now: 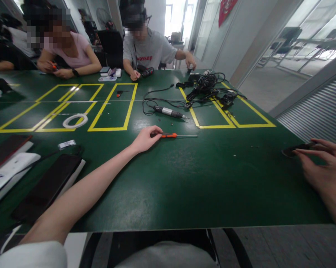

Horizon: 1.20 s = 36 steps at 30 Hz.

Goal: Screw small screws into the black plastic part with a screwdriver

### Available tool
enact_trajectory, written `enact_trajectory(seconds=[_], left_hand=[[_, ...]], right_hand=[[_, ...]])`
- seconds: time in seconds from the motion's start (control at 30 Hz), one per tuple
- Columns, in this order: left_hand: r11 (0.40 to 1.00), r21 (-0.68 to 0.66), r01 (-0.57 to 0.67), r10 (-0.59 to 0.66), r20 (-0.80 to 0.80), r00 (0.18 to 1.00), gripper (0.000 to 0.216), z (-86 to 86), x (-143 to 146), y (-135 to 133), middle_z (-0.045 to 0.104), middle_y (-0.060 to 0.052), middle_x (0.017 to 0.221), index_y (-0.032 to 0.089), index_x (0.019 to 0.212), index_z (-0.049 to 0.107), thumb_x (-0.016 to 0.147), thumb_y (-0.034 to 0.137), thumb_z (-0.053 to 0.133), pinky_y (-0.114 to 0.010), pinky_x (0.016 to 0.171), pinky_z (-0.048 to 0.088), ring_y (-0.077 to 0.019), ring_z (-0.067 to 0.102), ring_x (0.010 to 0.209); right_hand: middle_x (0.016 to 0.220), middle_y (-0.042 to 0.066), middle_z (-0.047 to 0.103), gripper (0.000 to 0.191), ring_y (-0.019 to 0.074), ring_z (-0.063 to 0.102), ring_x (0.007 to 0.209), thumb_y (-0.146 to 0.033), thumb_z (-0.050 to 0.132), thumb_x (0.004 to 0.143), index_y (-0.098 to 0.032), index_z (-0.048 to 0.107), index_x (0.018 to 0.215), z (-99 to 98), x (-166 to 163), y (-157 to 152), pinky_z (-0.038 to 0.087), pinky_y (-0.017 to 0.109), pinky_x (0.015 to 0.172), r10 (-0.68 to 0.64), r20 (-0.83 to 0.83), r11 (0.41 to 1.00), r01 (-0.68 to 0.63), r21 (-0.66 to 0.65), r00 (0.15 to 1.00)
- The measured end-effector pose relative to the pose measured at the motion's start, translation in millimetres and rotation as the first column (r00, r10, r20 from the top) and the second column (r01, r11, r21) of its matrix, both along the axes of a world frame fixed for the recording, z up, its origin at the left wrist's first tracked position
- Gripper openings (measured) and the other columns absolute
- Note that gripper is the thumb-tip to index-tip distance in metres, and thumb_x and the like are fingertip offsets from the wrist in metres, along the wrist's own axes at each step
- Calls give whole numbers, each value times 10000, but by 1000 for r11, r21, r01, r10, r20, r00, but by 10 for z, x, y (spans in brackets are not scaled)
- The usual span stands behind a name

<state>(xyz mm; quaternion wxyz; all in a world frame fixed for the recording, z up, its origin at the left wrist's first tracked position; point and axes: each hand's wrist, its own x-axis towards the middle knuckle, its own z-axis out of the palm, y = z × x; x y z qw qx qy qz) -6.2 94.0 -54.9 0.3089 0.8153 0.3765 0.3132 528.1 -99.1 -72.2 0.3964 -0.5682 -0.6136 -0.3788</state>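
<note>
The left hand point(147, 140) grips the screwdriver point(171, 136) by its handle. The right hand point(325, 160) pinches a dark object point(290, 151) near the table's point(190, 190) edge

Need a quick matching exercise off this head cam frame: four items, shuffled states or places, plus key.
Column 1
1. Orange-and-black screwdriver
2. White ring
3. Power tool
4. Dark flat object

Column 2
A. Held in the fingers of the right hand
B. Black with a silver middle, lying beyond the hand tool
C. Handle held in the fingers of the left hand
D. Lying over yellow lines on the green table

Pairs: 1-C, 2-D, 3-B, 4-A
</note>
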Motion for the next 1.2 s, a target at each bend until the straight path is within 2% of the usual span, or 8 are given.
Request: enact_trajectory(seconds=[0.17, 0.4, 0.5, 0.67, 0.83, 0.93, 1.2], left_hand=[[1000, 2, -2, 2, -6, 1000, 125, 9, 0, -6, 758, -47, 976, 187, 985, 715, 904, 223, 626, -378, 919, 552, -199, 687, 920], [1000, 7, -6, 6, -16, 1000, 130, 7, -7, -6, 753, -50, 976, 190, 983, 717, 906, 238, 624, -391, 939, 551, -207, 686, 931], [1000, 7, -3, 3, -16, 1000, 128, 7, -8, -7, 754, -48, 971, 194, 981, 717, 906, 239, 623, -392, 931, 553, -207, 687, 927], [1000, -1, -5, 5, -19, 1000, 128, 16, -5, -12, 753, -48, 975, 189, 988, 714, 906, 225, 622, -382, 925, 551, -201, 685, 921], [1000, -7, -11, 11, -15, 1000, 127, 12, 0, -8, 753, -47, 971, 185, 988, 714, 902, 220, 627, -375, 912, 548, -198, 684, 912], [1000, 0, -8, 8, -15, 1000, 126, 10, 0, -7, 754, -47, 973, 185, 986, 714, 902, 219, 627, -380, 915, 548, -199, 685, 914], [1000, -2, -5, 5, -13, 1000, 118, 15, 2, -13, 756, -48, 974, 188, 977, 710, 904, 226, 627, -378, 907, 549, -202, 687, 920]], right_hand=[[802, 72, 681, 237, 254, 629, 690, -406, 719, 705, -224, 645, 572, 0, 3, 17, 506, 434, 654, 4, -120, 1000, -6, -19, 993], [752, 70, 647, 202, 337, 682, 862, -344, 728, 650, -239, 592, 544, 62, -66, -5, 534, 511, 794, -167, -295, 981, 129, -145, 941], [777, 66, 641, 182, 334, 677, 879, -297, 727, 651, -241, 577, 564, 87, -102, -22, 538, 508, 813, -217, -293, 966, 163, -200, 931], [798, 68, 646, 160, 310, 666, 841, -262, 694, 676, -240, 577, 570, 77, -108, -23, 531, 479, 804, -252, -268, 957, 199, -210, 930], [778, 78, 627, 197, 328, 652, 862, -322, 725, 682, -237, 593, 562, 42, -48, -9, 526, 475, 749, -185, -238, 977, 153, -147, 954], [785, 75, 628, 200, 324, 655, 866, -317, 737, 667, -235, 591, 557, 40, -34, -11, 526, 482, 761, -155, -242, 981, 120, -151, 958], [753, 59, 610, 189, 285, 636, 752, -312, 705, 653, -240, 569, 544, 104, -124, -26, 521, 463, 717, -213, -292, 966, 155, -208, 932]])
